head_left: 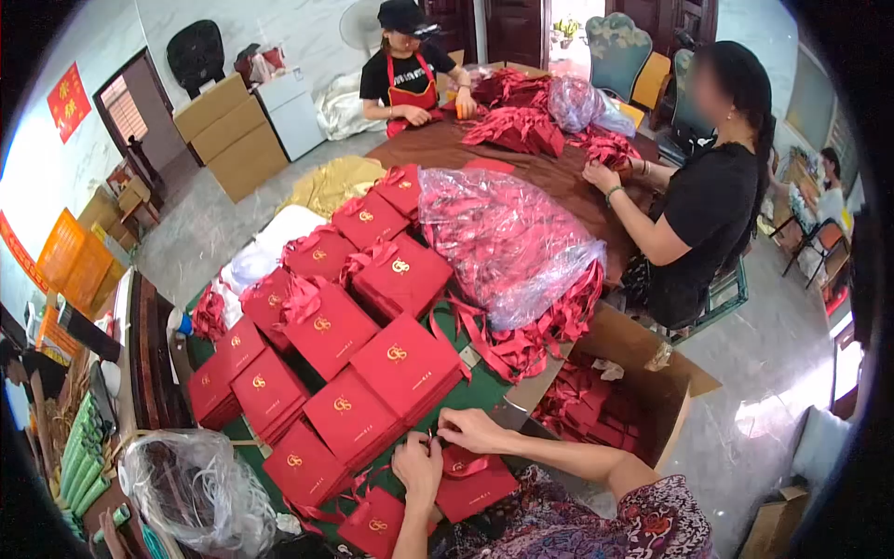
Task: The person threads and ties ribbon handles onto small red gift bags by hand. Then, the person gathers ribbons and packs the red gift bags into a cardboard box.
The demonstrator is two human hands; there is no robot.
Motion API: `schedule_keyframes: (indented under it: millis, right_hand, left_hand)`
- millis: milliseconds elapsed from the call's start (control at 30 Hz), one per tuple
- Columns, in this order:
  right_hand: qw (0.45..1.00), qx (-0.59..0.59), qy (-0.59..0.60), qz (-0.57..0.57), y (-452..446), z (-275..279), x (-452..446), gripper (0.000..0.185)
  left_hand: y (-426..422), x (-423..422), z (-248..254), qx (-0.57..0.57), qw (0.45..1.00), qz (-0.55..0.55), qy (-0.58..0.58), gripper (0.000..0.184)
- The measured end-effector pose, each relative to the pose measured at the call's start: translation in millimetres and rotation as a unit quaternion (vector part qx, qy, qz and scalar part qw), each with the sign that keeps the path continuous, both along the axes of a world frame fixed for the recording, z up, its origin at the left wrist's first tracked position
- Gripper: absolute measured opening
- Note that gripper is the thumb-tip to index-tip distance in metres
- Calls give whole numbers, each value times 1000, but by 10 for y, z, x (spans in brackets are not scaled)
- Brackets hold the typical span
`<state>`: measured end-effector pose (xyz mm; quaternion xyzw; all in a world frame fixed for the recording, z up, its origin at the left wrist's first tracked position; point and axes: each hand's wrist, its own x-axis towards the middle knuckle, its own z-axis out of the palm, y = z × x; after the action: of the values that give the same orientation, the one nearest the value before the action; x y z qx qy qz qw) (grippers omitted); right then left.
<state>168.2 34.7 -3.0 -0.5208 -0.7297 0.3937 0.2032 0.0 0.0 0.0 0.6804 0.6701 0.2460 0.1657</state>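
Note:
My left hand (418, 463) and my right hand (471, 431) meet at the top edge of a red gift bag (477, 491) with a gold emblem. Both sets of fingers are closed in a pinch; what lies between them is too small to make out. A red ribbon (468, 468) runs loosely across the bag from beside my left hand. To the left of my left wrist lies another red bag (374, 522). Flat stacks of matching red bags (352, 416) stand just beyond my hands on the green table top (449, 323).
A clear plastic sack of red ribbons (507, 238) sits beyond the stacks. At right stands an open cardboard box (643, 349) holding red pieces. Two people work across the brown table (438, 149). A clear plastic bag (196, 489) is at lower left.

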Motion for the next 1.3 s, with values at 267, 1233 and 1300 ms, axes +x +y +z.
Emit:
schedule_keyframes:
  millis: [267,1233,1300]
  right_hand:
    - [979,24,199,-37,-90,-33,11,25]
    - [957,2,290,-2,-109,187,138,17]
    - [943,-56,326,-32,-78,278,209,16]
  left_hand:
    - [-65,100,-15,46,967,22,-251,12]
    - [-179,13,260,43,950,-40,-307,13]
    - [-237,-54,214,97,962,-8,-254,24]
